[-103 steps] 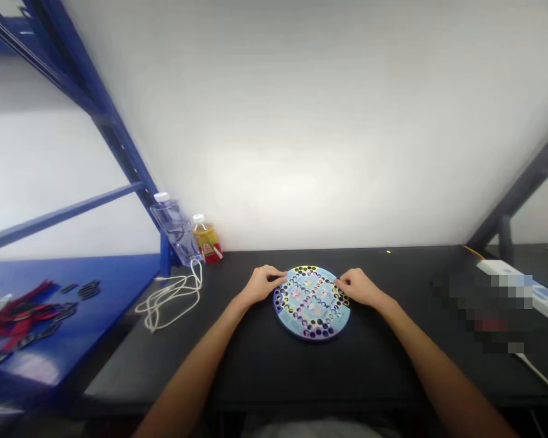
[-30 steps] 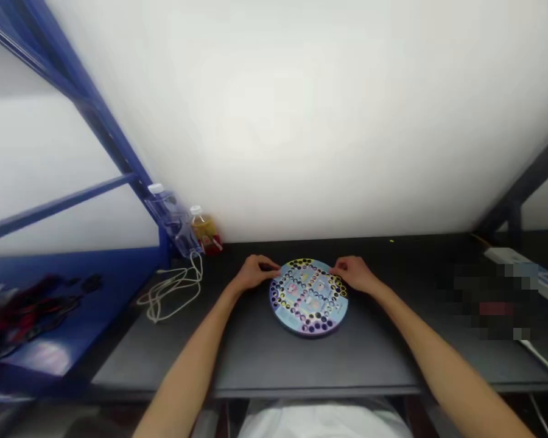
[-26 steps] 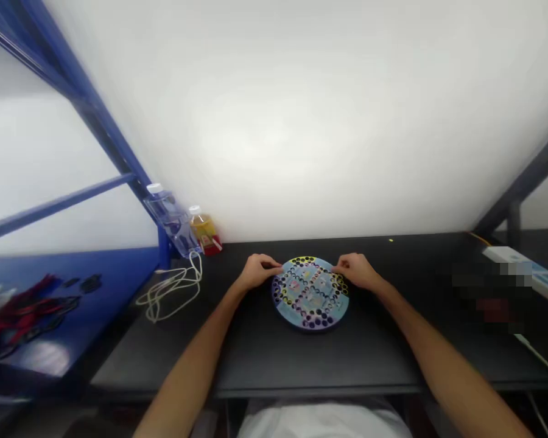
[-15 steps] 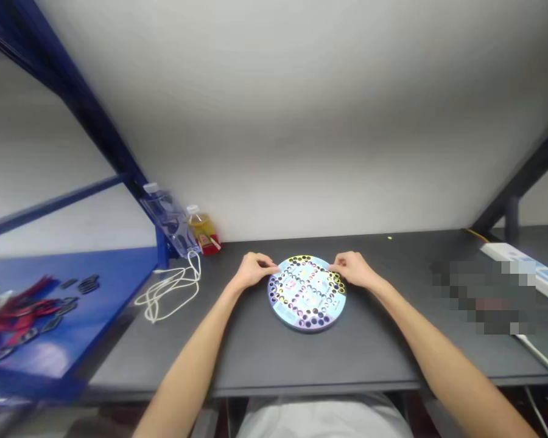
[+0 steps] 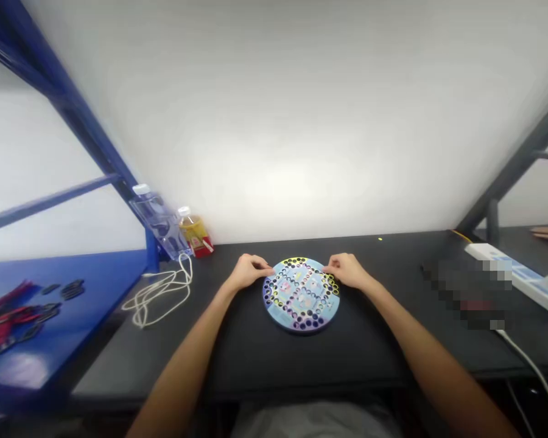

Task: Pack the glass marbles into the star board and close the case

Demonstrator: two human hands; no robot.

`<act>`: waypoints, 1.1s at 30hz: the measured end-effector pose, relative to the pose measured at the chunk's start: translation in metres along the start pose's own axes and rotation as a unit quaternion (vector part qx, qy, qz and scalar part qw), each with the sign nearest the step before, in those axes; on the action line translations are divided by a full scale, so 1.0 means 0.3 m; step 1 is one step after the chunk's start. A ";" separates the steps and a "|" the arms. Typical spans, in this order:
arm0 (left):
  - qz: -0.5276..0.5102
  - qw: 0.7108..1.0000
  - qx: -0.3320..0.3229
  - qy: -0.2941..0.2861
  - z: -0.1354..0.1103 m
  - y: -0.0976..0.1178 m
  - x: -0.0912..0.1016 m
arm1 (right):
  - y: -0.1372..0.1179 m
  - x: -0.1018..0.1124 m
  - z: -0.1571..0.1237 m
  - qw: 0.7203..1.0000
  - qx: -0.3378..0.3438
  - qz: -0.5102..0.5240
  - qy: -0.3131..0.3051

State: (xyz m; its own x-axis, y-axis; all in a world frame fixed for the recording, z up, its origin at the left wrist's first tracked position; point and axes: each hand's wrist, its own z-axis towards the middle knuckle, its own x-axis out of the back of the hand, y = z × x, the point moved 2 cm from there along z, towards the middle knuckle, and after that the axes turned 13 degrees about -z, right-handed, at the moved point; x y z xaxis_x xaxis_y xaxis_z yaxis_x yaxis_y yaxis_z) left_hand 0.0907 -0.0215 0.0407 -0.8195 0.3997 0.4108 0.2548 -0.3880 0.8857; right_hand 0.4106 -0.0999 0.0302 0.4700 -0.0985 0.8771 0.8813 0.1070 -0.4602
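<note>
Left hand (image 5: 249, 271) and right hand (image 5: 347, 271) pinch far-left and far-right edges of a round game board (image 5: 301, 297); I'd favour even pressure.

My slim forearms (image 5: 200, 344) were bare, my fingers (image 5: 261, 272) too, and the cloth (image 5: 315, 420) I wore was a pale grey.
</note>
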 end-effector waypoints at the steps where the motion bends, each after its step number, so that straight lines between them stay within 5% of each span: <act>1: -0.002 1.000 -0.001 -0.002 0.000 -0.001 -0.002 | 0.002 -0.003 0.002 1.000 0.002 -0.001 0.000; 8: 0.006 1.000 -0.008 -0.012 -0.004 -0.002 0.006 | 0.009 -0.003 -0.001 0.999 0.019 -0.026 0.000; 14: 0.222 0.964 0.005 0.149 -0.019 -0.043 0.113 | 0.086 0.027 0.011 0.974 -0.042 -0.169 0.143; 20: 0.388 0.912 0.123 0.049 -0.025 -0.137 0.120 | 0.206 -0.072 0.055 0.960 -0.107 -0.258 -0.006; 33: 0.395 0.907 0.139 0.037 -0.003 -0.169 0.110 | 0.235 -0.105 0.078 0.956 -0.114 -0.271 -0.016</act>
State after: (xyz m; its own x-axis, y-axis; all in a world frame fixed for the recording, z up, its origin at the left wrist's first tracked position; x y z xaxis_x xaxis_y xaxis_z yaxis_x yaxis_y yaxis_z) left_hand 0.0502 0.0106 0.0092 -0.3546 0.0273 0.9346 0.8890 -0.2999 0.3460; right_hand 0.4567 -0.0662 -0.0267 -0.0564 -0.0471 0.9973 0.9845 -0.1690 0.0477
